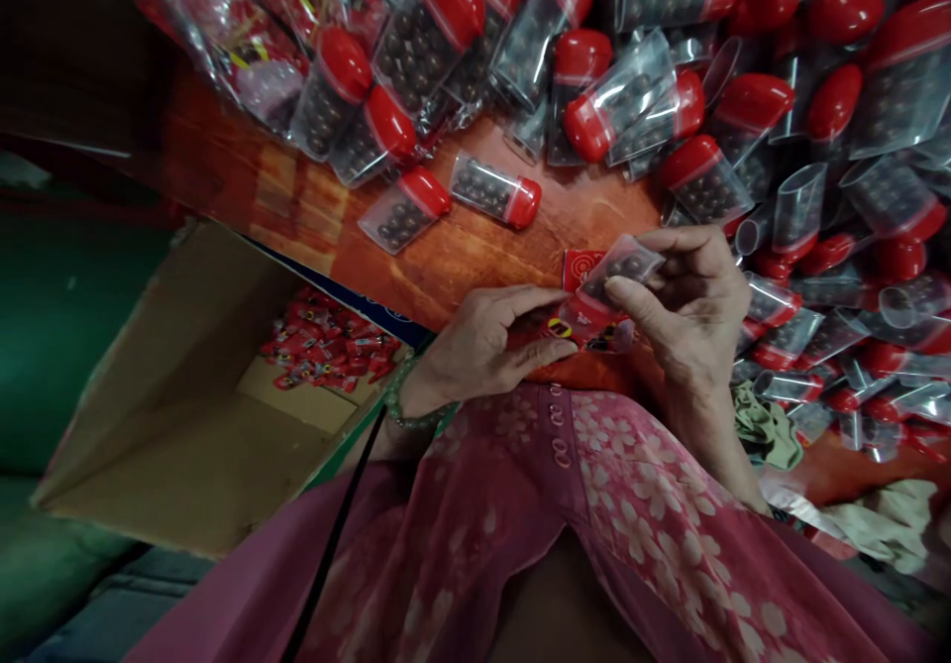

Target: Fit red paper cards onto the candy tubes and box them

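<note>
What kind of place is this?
Probably a small packing workshop: many red-and-clear containers lie heaped on the table, and an open cardboard box beside it holds lots of small red packets.

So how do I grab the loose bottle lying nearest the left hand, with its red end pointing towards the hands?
Probably best to pinch the clear middle of the bottle across its long sides, coming from above and the near side. It lies flat, its sides look straight, and the pile of bottles is beyond it.
</note>
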Demonstrator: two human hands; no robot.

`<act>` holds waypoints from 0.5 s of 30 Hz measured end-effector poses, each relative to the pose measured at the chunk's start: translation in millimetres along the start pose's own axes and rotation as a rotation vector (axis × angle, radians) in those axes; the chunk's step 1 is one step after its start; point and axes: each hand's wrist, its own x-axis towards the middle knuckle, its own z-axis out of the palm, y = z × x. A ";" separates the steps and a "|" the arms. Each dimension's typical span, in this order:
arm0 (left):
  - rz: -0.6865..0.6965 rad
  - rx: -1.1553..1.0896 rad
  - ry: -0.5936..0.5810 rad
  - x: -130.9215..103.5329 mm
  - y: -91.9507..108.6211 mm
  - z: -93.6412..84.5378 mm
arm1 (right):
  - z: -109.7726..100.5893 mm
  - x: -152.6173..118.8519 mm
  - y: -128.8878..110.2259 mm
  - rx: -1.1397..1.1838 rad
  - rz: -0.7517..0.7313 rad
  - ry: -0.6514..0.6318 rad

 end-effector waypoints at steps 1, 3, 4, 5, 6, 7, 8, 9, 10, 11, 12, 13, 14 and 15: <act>-0.031 -0.053 -0.023 1.1 0.9 -1.1 | 0.4 -0.2 0.3 0.011 0.005 -0.032; -0.109 -0.127 -0.074 3.0 2.7 -1.5 | 2.0 -0.3 1.2 0.057 0.027 -0.077; -0.153 -0.160 -0.087 3.8 3.5 -0.9 | 3.2 -0.3 2.0 0.077 0.037 -0.080; -0.198 -0.195 -0.091 4.5 4.2 0.2 | 4.5 -0.3 3.2 0.085 0.044 -0.074; -0.242 -0.239 -0.095 5.0 4.8 1.4 | 5.9 -0.5 4.6 0.076 0.048 -0.061; -0.281 -0.293 -0.100 5.4 5.2 2.7 | 7.1 -0.9 6.3 0.052 0.047 -0.047; -0.317 -0.356 -0.105 5.8 5.3 4.1 | 8.2 -1.4 8.0 0.026 0.044 -0.036; -0.344 -0.424 -0.103 6.2 5.2 5.3 | 8.9 -2.1 9.7 0.008 0.037 -0.034; -0.369 -0.495 -0.099 6.5 4.9 6.5 | 9.4 -2.7 11.2 0.002 0.024 -0.033; -0.390 -0.566 -0.095 6.9 4.5 7.4 | 9.6 -3.3 12.5 0.008 0.009 -0.034; -0.407 -0.630 -0.090 7.3 4.2 8.3 | 9.6 -3.7 13.4 0.020 -0.005 -0.034; -0.422 -0.678 -0.086 7.9 4.2 8.9 | 9.4 -3.8 13.9 0.033 -0.020 -0.031; -0.434 -0.704 -0.087 8.6 4.6 9.4 | 9.1 -3.8 14.0 0.039 -0.035 -0.026; -0.440 -0.706 -0.084 9.5 5.4 9.7 | 8.8 -3.6 13.7 0.033 -0.049 -0.015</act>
